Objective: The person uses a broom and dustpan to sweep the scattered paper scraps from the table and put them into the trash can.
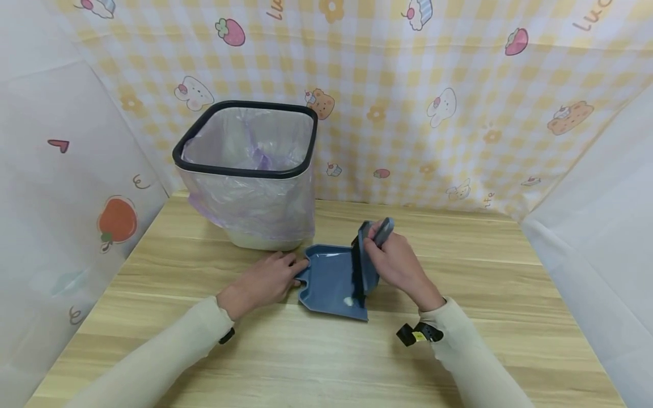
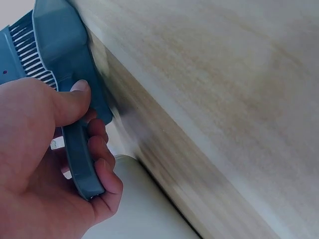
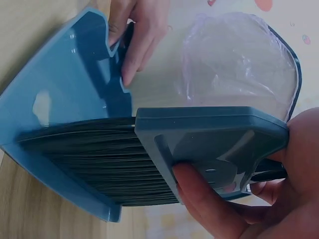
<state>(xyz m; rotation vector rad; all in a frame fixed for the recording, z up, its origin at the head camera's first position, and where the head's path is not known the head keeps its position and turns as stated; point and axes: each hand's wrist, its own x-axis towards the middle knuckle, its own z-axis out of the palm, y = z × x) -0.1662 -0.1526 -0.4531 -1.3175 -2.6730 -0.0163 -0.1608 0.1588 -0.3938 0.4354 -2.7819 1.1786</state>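
Observation:
A blue dustpan [image 1: 329,280] lies on the wooden table, its short handle [image 2: 82,159] gripped by my left hand [image 1: 272,277], thumb on top and fingers curled beneath. My right hand [image 1: 395,260] holds a matching blue hand brush [image 3: 209,144] by its handle, with a finger along the brush's body. Its dark bristles [image 3: 99,159] reach down into the pan near the front lip, on the right side in the head view. A small pale patch [image 1: 348,301] shows on the pan floor beside the bristles. The handle's comb-like teeth [image 2: 32,55] appear in the left wrist view.
Behind my left hand stands a white bin [image 1: 250,198] with a black rim, lined with a translucent purple-tinted bag. A yellow checked cloth [image 1: 408,113] hangs along the back, and white cloth sides [image 1: 602,226] flank the table [image 1: 474,266].

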